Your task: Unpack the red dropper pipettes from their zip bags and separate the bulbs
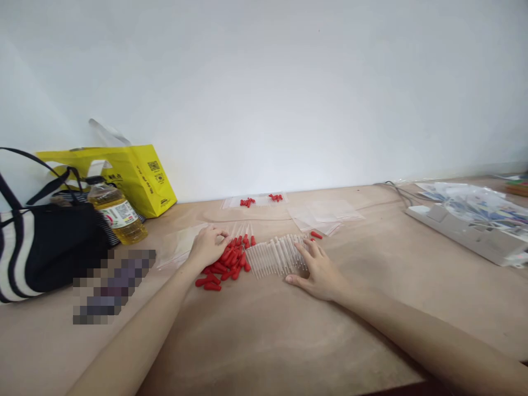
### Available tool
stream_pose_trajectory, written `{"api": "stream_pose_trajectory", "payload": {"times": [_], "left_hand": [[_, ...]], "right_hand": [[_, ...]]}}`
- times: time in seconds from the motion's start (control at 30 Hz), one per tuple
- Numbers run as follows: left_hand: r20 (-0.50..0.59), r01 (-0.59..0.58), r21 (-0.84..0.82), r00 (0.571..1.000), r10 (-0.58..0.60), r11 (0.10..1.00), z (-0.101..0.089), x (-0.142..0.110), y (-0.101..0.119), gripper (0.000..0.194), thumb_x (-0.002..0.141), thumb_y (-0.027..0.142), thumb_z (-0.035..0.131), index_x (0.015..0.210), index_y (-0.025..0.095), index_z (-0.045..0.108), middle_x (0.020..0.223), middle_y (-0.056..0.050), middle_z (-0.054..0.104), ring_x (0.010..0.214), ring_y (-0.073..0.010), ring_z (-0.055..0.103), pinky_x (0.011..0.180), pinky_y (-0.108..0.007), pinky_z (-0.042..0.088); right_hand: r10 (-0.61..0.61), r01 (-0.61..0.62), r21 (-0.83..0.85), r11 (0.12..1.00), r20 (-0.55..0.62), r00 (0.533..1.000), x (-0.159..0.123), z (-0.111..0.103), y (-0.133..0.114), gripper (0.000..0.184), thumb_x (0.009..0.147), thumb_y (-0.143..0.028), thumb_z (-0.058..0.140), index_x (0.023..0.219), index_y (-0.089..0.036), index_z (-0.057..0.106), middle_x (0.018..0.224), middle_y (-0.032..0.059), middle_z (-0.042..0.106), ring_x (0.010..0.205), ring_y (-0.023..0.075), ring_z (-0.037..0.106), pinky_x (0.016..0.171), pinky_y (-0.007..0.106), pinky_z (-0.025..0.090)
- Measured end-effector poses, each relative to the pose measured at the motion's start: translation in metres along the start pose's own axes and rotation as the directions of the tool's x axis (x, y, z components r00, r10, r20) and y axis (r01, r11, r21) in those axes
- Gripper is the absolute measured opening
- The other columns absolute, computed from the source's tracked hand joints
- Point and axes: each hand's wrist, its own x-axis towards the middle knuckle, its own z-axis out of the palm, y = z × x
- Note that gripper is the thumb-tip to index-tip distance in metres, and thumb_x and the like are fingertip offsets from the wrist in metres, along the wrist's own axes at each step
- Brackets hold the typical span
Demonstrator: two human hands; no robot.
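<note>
My left hand (pixel 209 245) is bent over the left end of several glass droppers (pixel 246 231) fitted with red bulbs. Its fingers are curled together, and whatever lies between them is hidden. Just below it is a heap of loose red rubber bulbs (pixel 231 262). My right hand (pixel 319 270) rests at the right end of a row of clear glass tubes (pixel 274 257), thumb and fingers apart, fingertips touching or close to the last tubes. One single red bulb (pixel 316 235) lies beyond its knuckles.
Toward the wall lies a clear bag (pixel 259 201) with red-bulbed droppers. Flat plastic bags (pixel 322 213) lie nearby. At left stand an oil bottle (pixel 119 214), a yellow bag (pixel 142 176) and a black bag (pixel 61 242). A white tray (pixel 462 234) and plastic packets (pixel 478 203) are at right.
</note>
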Motion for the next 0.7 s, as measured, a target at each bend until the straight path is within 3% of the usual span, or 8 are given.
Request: {"api": "stream_pose_trajectory", "payload": {"times": [0.23, 0.5, 0.7], "left_hand": [[0.225, 0.000, -0.056, 0.974, 0.013, 0.998, 0.009, 0.024, 0.021, 0.021, 0.070, 0.038, 0.051, 0.073, 0.021, 0.062, 0.078, -0.002, 0.064, 0.074, -0.0185, 0.058, 0.063, -0.026, 0.041], [0.333, 0.021, -0.074, 0.943, 0.005, 0.997, 0.027, 0.046, 0.035, 0.013, 0.065, 0.031, 0.057, 0.058, 0.020, 0.054, 0.059, 0.002, 0.063, 0.058, -0.0139, 0.057, 0.054, -0.022, 0.039], [0.374, 0.115, -0.019, 0.922, -0.099, 0.993, 0.029, 0.050, 0.044, 0.018, 0.066, 0.035, 0.057, 0.055, 0.021, 0.055, 0.048, 0.002, 0.059, 0.052, -0.0144, 0.057, 0.053, -0.023, 0.040]], "right_hand": [[-0.032, 0.031, 0.009, 0.999, 0.081, 0.996, 0.017, 0.009, 0.010, 0.077, 0.069, -0.067, 0.043, 0.129, -0.020, 0.033, 0.129, 0.0152, 0.034, 0.120, 0.0317, 0.031, 0.094, 0.048, 0.030], [-0.122, 0.118, 0.032, 0.993, 0.188, 0.975, 0.035, 0.010, 0.023, 0.073, 0.070, -0.067, 0.042, 0.127, -0.023, 0.038, 0.130, 0.0149, 0.032, 0.116, 0.0299, 0.036, 0.092, 0.045, 0.032], [-0.156, 0.160, -0.039, 0.986, 0.088, 0.984, 0.038, 0.005, 0.021, 0.074, 0.067, -0.069, 0.044, 0.125, -0.023, 0.040, 0.126, 0.0146, 0.039, 0.116, 0.0307, 0.034, 0.093, 0.050, 0.026]]}}
